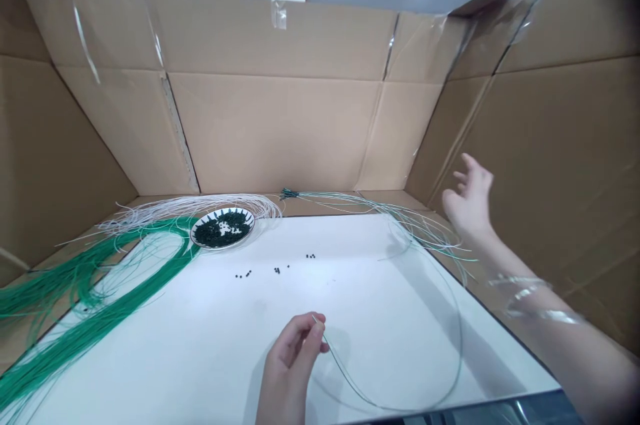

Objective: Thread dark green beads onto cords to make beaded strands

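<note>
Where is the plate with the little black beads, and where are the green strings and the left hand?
Plate (250, 218): head view, on its right rim.
Green strings (125, 307): head view, on the lower bundle.
Left hand (294, 350): head view, on its middle.

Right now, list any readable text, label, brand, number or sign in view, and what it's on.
None readable.
Plate rim: dark marks, look like pattern, not letters.
Cardboard walls: creases and tape, no print seen.
White board: no lettering seen.
</note>
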Demonstrator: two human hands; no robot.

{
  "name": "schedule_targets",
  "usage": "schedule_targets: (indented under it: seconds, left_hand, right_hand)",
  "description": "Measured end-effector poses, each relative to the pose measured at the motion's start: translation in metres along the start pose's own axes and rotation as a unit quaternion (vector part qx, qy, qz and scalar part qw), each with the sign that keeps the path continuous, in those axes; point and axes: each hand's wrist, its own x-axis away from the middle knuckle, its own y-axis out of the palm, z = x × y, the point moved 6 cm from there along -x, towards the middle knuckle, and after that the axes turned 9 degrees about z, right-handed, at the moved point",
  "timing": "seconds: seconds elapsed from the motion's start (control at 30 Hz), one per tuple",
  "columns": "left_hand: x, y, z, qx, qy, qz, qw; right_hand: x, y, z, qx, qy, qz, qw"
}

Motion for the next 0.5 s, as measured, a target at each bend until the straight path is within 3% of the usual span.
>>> schedule_targets:
  seconds: [0.03,0.1,0.17,0.23,0.3,0.37,0.5]
  left_hand:
    - [-0.001,-0.002,0.004,-0.015,0.02,0.006,1.0]
    - [-0.002,-0.004,0.012,-0.028,0.064,0.011,0.997]
    - [-0.001,-0.005,0.02,-0.025,0.101,0.009,0.995]
    - [0.002,-0.005,0.027,-0.021,0.129,0.002,0.991]
    - [0.006,-0.006,0.033,-0.02,0.154,-0.004,0.988]
    - [0.01,-0.008,0.038,-0.017,0.166,-0.005,0.986]
    - [0.017,-0.012,0.043,-0.006,0.149,-0.012,0.989]
  right_hand:
    - [0.015,0.0,-0.015,-0.045,0.007,-0.012,0.999]
    - [0.062,0.007,-0.052,-0.129,0.014,-0.109,0.985]
    - [0.127,0.015,-0.095,-0.202,0.011,-0.238,0.95]
    - [0.188,0.016,-0.131,-0.247,0.025,-0.301,0.921]
    - [0.232,0.015,-0.151,-0.315,0.112,-0.312,0.89]
    - [0.257,0.013,-0.158,-0.371,0.204,-0.283,0.861]
    - [0.269,0.008,-0.161,-0.422,0.306,-0.227,0.822]
